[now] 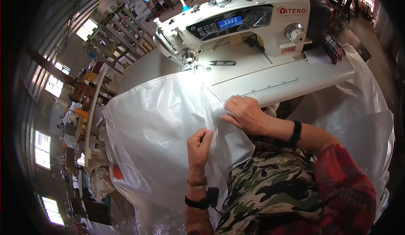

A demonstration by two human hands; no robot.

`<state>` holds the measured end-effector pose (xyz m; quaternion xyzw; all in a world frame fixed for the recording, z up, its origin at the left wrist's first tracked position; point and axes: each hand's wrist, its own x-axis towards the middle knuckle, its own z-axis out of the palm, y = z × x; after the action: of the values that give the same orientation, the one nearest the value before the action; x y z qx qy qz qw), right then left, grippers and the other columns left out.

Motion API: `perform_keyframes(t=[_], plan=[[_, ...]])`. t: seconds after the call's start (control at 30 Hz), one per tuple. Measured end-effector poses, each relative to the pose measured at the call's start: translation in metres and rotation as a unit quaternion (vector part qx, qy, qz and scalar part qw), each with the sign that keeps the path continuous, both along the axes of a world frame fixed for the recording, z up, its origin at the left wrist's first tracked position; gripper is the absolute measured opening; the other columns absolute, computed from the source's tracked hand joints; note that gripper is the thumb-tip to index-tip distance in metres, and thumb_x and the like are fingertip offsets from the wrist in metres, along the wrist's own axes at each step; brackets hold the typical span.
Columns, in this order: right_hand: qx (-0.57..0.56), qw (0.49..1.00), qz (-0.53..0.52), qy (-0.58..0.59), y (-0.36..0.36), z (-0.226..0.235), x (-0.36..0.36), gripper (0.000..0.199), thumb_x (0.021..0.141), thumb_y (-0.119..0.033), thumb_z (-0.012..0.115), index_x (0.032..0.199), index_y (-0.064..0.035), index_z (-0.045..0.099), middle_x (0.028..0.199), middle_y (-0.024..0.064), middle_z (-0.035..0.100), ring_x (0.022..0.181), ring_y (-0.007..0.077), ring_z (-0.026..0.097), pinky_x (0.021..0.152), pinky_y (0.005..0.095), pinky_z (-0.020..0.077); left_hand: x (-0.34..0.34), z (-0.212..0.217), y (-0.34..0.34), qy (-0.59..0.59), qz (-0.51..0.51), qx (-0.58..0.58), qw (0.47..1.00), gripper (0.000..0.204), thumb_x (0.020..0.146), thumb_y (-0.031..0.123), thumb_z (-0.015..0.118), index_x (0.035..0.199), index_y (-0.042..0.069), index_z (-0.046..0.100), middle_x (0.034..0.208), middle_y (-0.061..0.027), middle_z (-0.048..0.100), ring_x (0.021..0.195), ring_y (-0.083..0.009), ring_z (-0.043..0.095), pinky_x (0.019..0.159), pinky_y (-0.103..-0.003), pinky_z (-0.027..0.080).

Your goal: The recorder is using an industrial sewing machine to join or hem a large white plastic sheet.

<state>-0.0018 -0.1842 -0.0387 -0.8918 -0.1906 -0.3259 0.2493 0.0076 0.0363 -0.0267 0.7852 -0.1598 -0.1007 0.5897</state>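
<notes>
A: Head view. Where's the white sheet (147,117)?

B: Running from the lit needle area of the sewing machine (230,20) down toward the lower edge, left of the person's lap.

A: Left hand (199,146)?

B: Forearm upright, knuckles bent, thumb and forefinger pinching a lengthwise fold of the sheet.

A: Right hand (247,113)?

B: Higher, slanting in from the right (black band (295,133) at the wrist). Fingers curled, thumb pointing left, at the sheet's edge; whether it grips there, I can't tell.
</notes>
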Motion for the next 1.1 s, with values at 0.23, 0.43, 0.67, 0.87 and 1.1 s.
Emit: perform_keyframes(t=[0.23,0.43,0.67,0.87,1.1], plan=[[-0.073,0.984,-0.057,0.151,0.003,-0.049,-0.034,0.025,0.086,-0.026,0.068,0.083,-0.0042,0.057,0.075,0.0123,0.059,0.071,0.0296,0.062,0.062,0.0391,0.0497,0.000,0.000,0.001,0.009,0.004,-0.027,1.000,0.017,0.097,0.012,0.061,0.084,0.000,0.065,0.071,0.0085,0.052,0.063,-0.0004,0.040,0.055,-0.019,0.030],[0.159,0.964,0.074,0.198,0.018,-0.027,-0.036,0.018,0.094,-0.022,0.057,0.092,-0.0036,0.056,0.079,0.0178,0.060,0.076,0.0386,0.061,0.067,0.0451,0.0481,0.001,0.005,0.000,0.018,-0.006,-0.030,0.999,0.020,0.097,0.013,0.060,0.084,-0.002,0.063,0.071,0.0072,0.052,0.065,-0.0012,0.041,0.056,-0.020,0.033],[0.146,0.938,0.159,0.271,0.032,0.013,-0.025,0.022,0.098,-0.026,0.052,0.097,-0.0042,0.056,0.076,0.0217,0.060,0.077,0.0429,0.060,0.068,0.0486,0.0460,0.006,0.019,-0.001,-0.002,-0.036,-0.019,0.999,0.016,0.097,0.011,0.060,0.089,-0.002,0.063,0.075,0.0058,0.057,0.067,-0.0019,0.045,0.059,-0.020,0.037],[0.091,0.942,0.197,0.257,0.038,0.026,-0.026,0.022,0.096,-0.026,0.055,0.099,-0.0044,0.058,0.077,0.0197,0.064,0.078,0.0414,0.063,0.069,0.0481,0.0485,0.010,0.012,0.005,-0.103,-0.048,0.065,0.991,0.013,0.092,0.006,0.059,0.087,-0.006,0.059,0.068,-0.0044,0.055,0.063,-0.0075,0.044,0.056,-0.026,0.039],[0.012,0.960,0.233,0.156,0.044,0.008,-0.031,0.018,0.091,-0.020,0.059,0.083,-0.0038,0.054,0.071,0.0156,0.062,0.070,0.0376,0.063,0.061,0.0439,0.0483,0.006,0.018,0.003,-0.136,-0.064,0.114,0.982,0.010,0.091,0.001,0.054,0.087,-0.006,0.058,0.067,-0.0108,0.052,0.063,-0.0105,0.046,0.057,-0.029,0.042]])
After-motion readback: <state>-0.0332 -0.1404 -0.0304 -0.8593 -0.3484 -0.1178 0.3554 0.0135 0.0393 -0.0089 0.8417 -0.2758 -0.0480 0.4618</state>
